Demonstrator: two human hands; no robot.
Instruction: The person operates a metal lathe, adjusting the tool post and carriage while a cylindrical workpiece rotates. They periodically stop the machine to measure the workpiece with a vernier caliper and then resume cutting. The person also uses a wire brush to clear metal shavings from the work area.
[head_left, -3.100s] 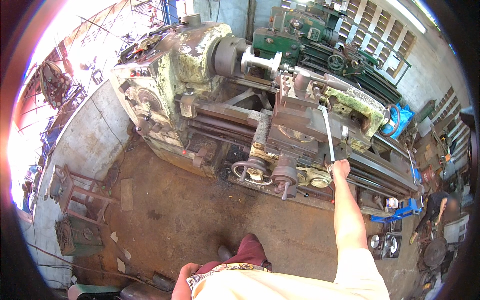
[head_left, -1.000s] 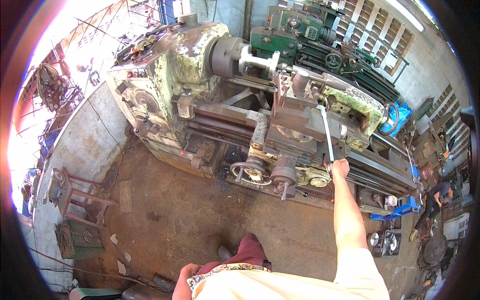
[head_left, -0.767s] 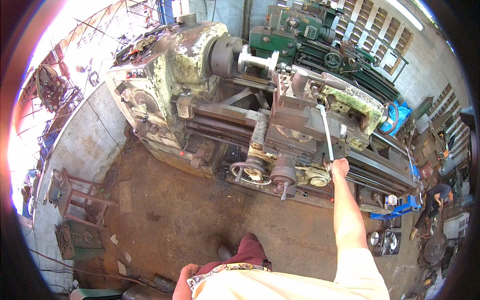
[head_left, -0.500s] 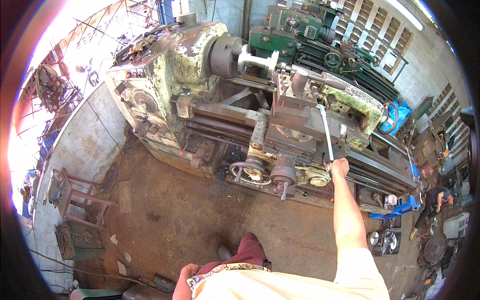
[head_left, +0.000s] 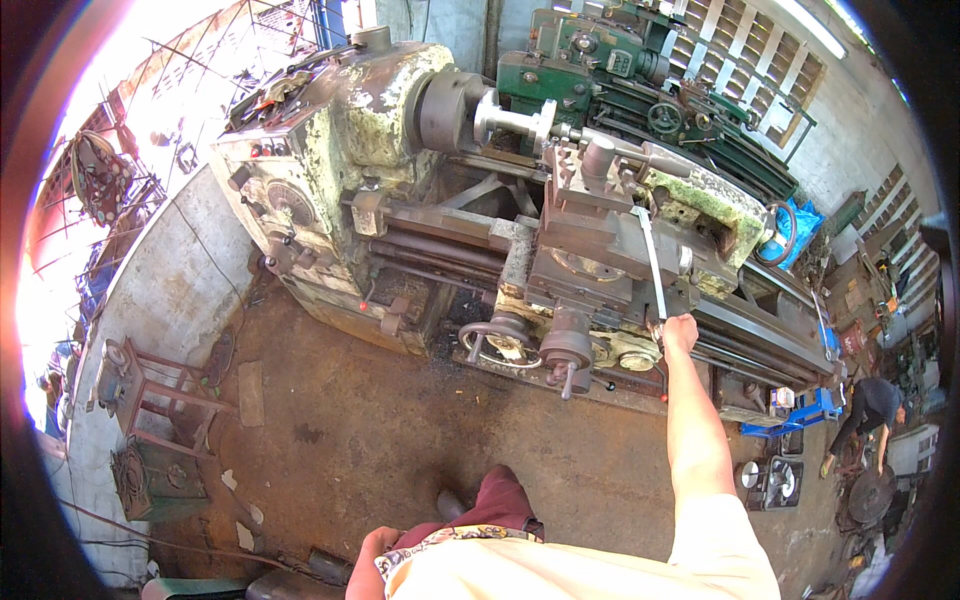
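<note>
My right hand (head_left: 680, 334) is closed in a fist at the right front of an old lathe's carriage (head_left: 585, 270). A long, thin silver bar (head_left: 653, 265) slants from beside the tool post (head_left: 598, 160) down to this fist. Whether the fingers grip the bar's end or a lever behind it, I cannot tell. At my hip, my left hand (head_left: 376, 545) shows only in part, its fingers hidden. In the lathe's chuck (head_left: 450, 112) sits a shiny flanged metal workpiece (head_left: 515, 122), with the tailstock (head_left: 705, 195) on its right.
Handwheels (head_left: 490, 343) and crank handles jut from the carriage toward me. Behind stands a green lathe (head_left: 560, 75). A blue stand (head_left: 800, 415) and a tray of parts (head_left: 775, 485) are at right, near a bent-over person (head_left: 872, 405). A rusty frame (head_left: 170, 400) stands left.
The person at the far right has shifted and now reaches an arm down toward a round disc. My hands, the bar and the lathe show no clear change.
</note>
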